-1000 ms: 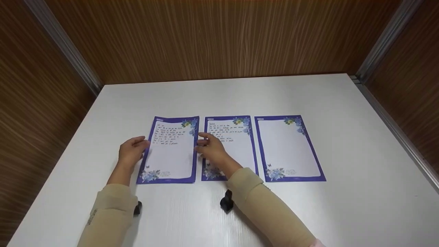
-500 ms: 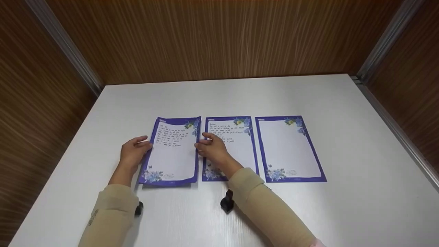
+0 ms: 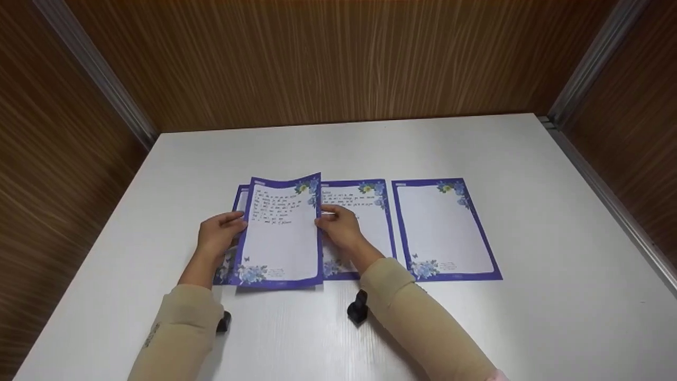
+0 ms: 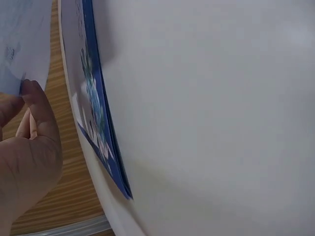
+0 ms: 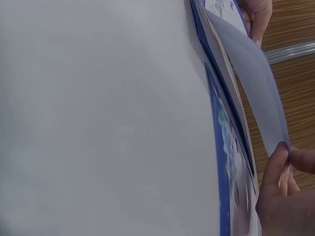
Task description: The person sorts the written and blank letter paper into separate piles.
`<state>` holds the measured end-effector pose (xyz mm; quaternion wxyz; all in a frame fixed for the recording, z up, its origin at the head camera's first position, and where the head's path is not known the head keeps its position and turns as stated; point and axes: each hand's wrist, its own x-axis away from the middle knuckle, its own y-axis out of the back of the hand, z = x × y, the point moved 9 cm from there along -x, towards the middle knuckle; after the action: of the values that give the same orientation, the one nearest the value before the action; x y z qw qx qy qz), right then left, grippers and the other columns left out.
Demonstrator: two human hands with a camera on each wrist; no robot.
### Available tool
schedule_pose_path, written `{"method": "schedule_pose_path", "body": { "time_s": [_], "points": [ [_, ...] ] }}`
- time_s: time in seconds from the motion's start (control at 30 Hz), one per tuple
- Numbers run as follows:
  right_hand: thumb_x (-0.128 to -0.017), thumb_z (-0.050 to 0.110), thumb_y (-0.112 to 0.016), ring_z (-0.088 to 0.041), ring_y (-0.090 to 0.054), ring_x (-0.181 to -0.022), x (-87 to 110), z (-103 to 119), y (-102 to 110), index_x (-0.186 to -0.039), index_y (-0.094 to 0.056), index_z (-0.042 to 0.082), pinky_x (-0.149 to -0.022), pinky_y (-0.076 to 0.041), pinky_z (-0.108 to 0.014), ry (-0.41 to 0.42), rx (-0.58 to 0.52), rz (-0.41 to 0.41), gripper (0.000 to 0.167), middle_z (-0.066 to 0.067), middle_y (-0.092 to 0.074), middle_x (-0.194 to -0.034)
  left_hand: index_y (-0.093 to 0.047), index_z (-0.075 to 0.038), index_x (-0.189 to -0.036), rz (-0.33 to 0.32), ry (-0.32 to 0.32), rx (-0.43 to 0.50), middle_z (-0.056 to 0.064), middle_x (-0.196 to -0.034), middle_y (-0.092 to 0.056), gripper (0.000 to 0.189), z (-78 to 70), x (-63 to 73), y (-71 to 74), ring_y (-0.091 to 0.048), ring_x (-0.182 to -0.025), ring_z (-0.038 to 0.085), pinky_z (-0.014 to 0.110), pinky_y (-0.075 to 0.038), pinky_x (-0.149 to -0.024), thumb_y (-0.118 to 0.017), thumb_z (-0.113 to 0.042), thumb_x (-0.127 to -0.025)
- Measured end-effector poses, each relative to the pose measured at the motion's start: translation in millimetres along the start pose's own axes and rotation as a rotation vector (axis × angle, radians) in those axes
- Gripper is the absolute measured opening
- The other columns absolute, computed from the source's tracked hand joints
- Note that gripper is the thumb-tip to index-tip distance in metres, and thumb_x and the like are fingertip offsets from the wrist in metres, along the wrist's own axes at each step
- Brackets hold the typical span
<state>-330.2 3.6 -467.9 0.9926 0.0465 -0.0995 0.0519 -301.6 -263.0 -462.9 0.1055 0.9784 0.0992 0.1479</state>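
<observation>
The written sheet (image 3: 283,243) is raised off the lower sheet (image 3: 226,273), not yet laid down — left hand (image 3: 216,236) and right hand (image 3: 342,228) pinch its edges.

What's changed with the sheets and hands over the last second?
The held handwritten sheet has lifted and shifted right, overlapping the middle sheet in the head view and exposing another purple-bordered sheet at its left. The left hand and right hand, pinching its side edges, moved right with it. The middle sheet and the blank right-hand sheet stayed put.
</observation>
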Motion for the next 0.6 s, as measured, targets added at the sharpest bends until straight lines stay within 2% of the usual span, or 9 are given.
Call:
{"method": "schedule_pose_path", "body": {
  "time_s": [0.2,0.43,0.6],
  "points": [
    [-0.088,0.003,-0.065,-0.017,-0.058,-0.08,-4.2,0.0,16.7,-0.125,-0.059,0.001,-0.069,-0.052,-0.027,0.012,0.047,-0.043,0.037,-0.011,-0.062,-0.099,-0.053,0.0,-0.133,-0.011,-0.008,-0.002,0.018,-0.122,-0.059,0.039,-2.3,-0.6,-10.5,-0.064,-0.086,0.016,0.025,-0.054,-0.075,-0.058,-0.007,-0.095],
    [-0.088,0.004,-0.065,-0.017,-0.06,-0.083,-6.3,-1.9,35.0,-0.123,-0.061,0.003,-0.069,-0.051,-0.025,-0.002,0.084,-0.054,0.036,-0.011,-0.064,-0.103,-0.055,-0.002,-0.131,-0.03,0.01,0.001,0.017,-0.121,-0.06,0.037,-3.2,0.3,-23.7,-0.063,-0.092,0.021,0.027,-0.054,-0.078,-0.058,-0.006,-0.095],
    [-0.088,0.004,-0.065,-0.017,-0.058,-0.082,-6.4,-1.7,48.6,-0.125,-0.06,0.003,-0.067,-0.048,-0.023,0.008,0.093,-0.067,0.037,-0.012,-0.063,-0.102,-0.057,-0.004,-0.129,-0.023,0.007,0.0,0.014,-0.119,-0.061,0.035,-7.1,1.8,-35.9,-0.064,-0.089,0.019,0.025,-0.054,-0.075,-0.059,-0.007,-0.094]
  ]
}}
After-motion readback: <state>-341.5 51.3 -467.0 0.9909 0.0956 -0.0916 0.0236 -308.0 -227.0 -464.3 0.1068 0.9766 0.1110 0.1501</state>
